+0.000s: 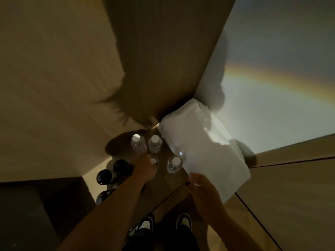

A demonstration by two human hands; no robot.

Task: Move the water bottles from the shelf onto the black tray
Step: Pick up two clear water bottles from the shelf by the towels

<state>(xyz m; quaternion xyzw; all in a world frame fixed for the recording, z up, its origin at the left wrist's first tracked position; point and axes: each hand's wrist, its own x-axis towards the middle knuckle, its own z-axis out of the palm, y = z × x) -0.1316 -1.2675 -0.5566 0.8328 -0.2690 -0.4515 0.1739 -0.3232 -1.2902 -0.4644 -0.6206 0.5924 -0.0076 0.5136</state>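
No legible txt anywhere: water bottles [155, 143] show plain white caps, labels too dark/blurry to read; no nos. or signs.

The water bottles [139, 145] are clear with white caps, standing on a tan wood-grain shelf [168, 178] that sits in dim brown shadow. At about three o'clock from them lies a white folded cloth [203, 151], brightest where a patch of light falls on it, and at about eight o'clock stand glossy black round-topped containers [104, 176]. The wall at two o'clock [281, 51] is pale grey crossed by a faint rainbow band of orange, yellow and green, the right hand [201, 189] shows a black-painted nail, and the shoes at six o'clock [184, 221] are black and white.
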